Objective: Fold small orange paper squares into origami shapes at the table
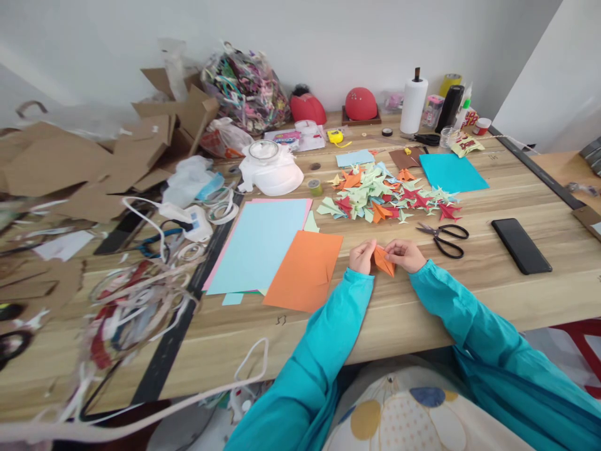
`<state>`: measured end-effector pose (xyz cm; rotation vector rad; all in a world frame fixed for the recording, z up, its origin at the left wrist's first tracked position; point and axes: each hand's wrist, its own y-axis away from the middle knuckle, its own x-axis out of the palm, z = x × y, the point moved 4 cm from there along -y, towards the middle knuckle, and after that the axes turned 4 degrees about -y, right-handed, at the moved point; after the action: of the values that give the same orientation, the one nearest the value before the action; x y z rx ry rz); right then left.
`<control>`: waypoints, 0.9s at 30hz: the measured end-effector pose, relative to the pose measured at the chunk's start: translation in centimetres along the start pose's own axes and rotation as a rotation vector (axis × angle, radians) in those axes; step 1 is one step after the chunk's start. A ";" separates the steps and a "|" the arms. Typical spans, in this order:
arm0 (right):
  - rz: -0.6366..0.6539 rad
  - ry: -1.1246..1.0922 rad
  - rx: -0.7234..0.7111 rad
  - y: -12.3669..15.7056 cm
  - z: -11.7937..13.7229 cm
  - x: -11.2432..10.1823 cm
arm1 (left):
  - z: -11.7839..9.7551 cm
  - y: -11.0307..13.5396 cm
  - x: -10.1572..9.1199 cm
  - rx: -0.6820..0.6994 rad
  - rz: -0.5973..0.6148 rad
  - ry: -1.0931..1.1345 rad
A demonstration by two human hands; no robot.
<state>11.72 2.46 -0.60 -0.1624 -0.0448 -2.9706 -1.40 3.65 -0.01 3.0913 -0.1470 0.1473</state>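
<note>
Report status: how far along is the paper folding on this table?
Done: a pile of folded green, orange and red paper shapes lies mid-table. In hand: the left hand and right hand pinch a small orange folded paper piece, partly creased. Remaining: the flat orange paper sheet, the light blue paper sheet and the turquoise paper sheet are unfolded.

No legible text or labels
</note>
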 end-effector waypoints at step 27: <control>0.079 -0.020 -0.018 0.1 -0.1 0.3 | 1.3 -0.6 0.1 -0.056 0.084 -0.019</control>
<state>11.48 2.29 -0.70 -0.1911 -0.0131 -2.8917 -1.11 4.18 -1.36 3.0324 -0.2767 0.1147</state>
